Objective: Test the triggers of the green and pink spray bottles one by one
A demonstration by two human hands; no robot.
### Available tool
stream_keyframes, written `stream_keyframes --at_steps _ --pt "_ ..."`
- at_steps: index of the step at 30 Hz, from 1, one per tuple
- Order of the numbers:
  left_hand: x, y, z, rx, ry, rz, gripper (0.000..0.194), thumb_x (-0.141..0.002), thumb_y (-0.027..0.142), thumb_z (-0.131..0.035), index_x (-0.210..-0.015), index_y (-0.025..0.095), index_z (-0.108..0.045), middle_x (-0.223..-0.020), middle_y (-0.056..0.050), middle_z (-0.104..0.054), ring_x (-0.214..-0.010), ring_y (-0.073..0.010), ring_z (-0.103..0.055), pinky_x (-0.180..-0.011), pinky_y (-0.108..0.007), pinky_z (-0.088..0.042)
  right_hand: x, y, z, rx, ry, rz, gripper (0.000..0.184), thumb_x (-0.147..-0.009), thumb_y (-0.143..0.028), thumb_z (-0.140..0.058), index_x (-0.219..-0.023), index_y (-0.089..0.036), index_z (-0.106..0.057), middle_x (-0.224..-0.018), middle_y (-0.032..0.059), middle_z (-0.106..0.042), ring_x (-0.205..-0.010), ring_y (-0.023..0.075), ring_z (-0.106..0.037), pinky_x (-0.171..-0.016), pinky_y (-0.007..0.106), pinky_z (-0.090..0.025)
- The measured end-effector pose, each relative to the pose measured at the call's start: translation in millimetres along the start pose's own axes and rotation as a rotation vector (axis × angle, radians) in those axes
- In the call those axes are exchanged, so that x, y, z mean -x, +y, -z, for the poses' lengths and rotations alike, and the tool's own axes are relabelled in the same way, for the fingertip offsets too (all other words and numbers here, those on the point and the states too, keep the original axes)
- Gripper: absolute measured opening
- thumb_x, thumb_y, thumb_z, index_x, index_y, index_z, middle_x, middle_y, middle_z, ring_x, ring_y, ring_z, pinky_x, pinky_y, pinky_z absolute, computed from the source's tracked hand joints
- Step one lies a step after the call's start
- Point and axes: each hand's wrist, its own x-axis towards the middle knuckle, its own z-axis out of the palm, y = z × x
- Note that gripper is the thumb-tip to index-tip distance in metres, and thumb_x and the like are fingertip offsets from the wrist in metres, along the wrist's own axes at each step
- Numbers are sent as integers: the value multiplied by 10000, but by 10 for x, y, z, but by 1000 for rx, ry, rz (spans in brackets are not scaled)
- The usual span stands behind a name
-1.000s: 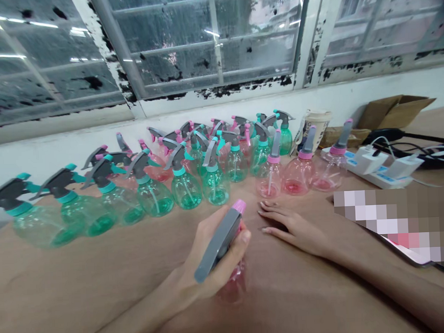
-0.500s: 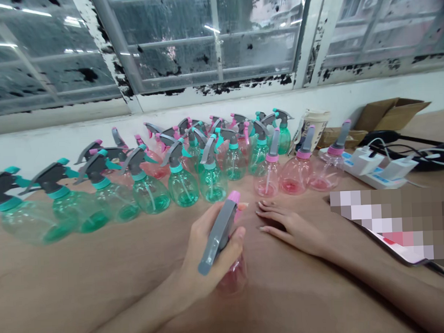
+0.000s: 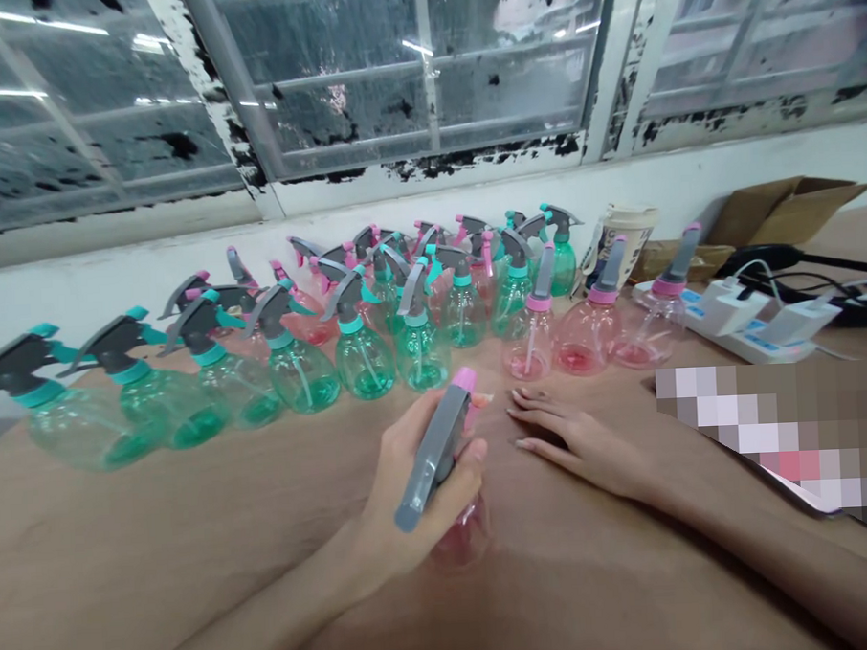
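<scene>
Brown tabletop, left hand clamped around a pink spray bottle, right hand lying loosely spread to its right.

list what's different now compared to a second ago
The left hand, gripping a pink spray bottle, has moved slightly forward, toward the row of green bottles; a fingertip now shows beside its nozzle. Nothing was taken up or let go. The right hand stayed on the table, and the row stayed put.
</scene>
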Motion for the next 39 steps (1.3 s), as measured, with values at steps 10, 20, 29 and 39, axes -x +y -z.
stream_keyframes --at_steps 10,20,29,39 --pt "-22 -15 43 -34 -67 -77 92 -864 247 -461 -802 201 -512 -684 23 -514 -544 -107 -496 -524 -230 -444 1 26 -30 -23 17 5 513 -922 -504 -453 -1334 -209 -533 -1441 87 -469 -1359 267 -373 -1128 483 -312" --pt "-22 -22 25 -14 -13 -34 275 -864 277 -507 -1117 211 -591 -652 40 -484 -529 -121 -455 -581 -267 -457 1 24 -5 -3 -3 5 523 -928 -502 -440 -1351 -202 -510 -1446 87 -462 -1363 249 -370 -1133 470 -305" --pt "16 -19 -7 -8 26 -13 317 -854 268 -496 -1146 187 -590 -744 6 -564 -603 -133 -527 -635 -282 -492 2 9 10 -16 6 19 507 -926 -489 -453 -1355 -223 -508 -1445 84 -464 -1363 251 -369 -1129 470 -309" --pt "-3 -27 -2 -27 11 -14 293 -850 303 -494 -1112 196 -570 -794 -20 -596 -687 -162 -567 -704 -316 -521 5 13 13 -10 3 21 504 -931 -489 -442 -1358 -227 -504 -1452 79 -456 -1365 250 -365 -1128 469 -309"
